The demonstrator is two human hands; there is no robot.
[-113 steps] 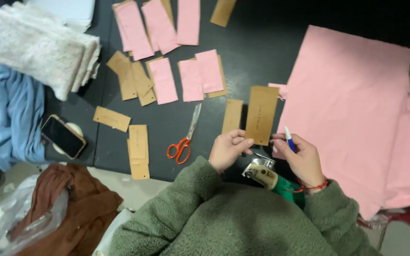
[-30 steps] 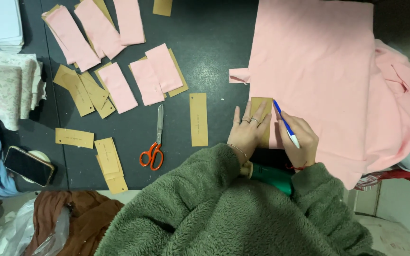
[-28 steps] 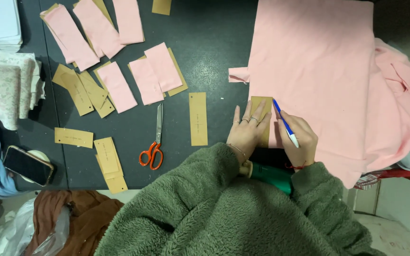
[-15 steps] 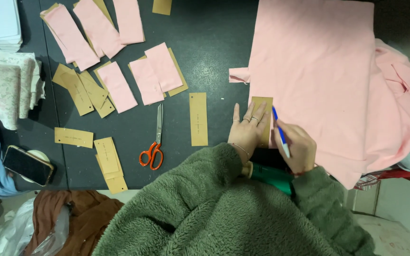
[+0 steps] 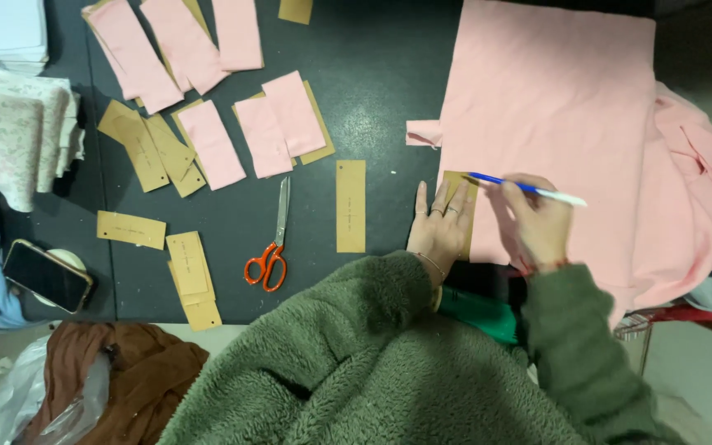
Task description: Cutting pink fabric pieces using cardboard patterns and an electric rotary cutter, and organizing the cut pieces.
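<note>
Template on pink cloth, near front table edge: pinned under flat, spread left hand; pen pinched in right hand. Best traced tight along edge, template unmoving.

We see the left hand pressed flat on a tan card template at the edge of the pink fabric, while the right hand holds a blue pen, its tip at the template's top. Orange-handled scissors lie on the dark tabletop.
</note>
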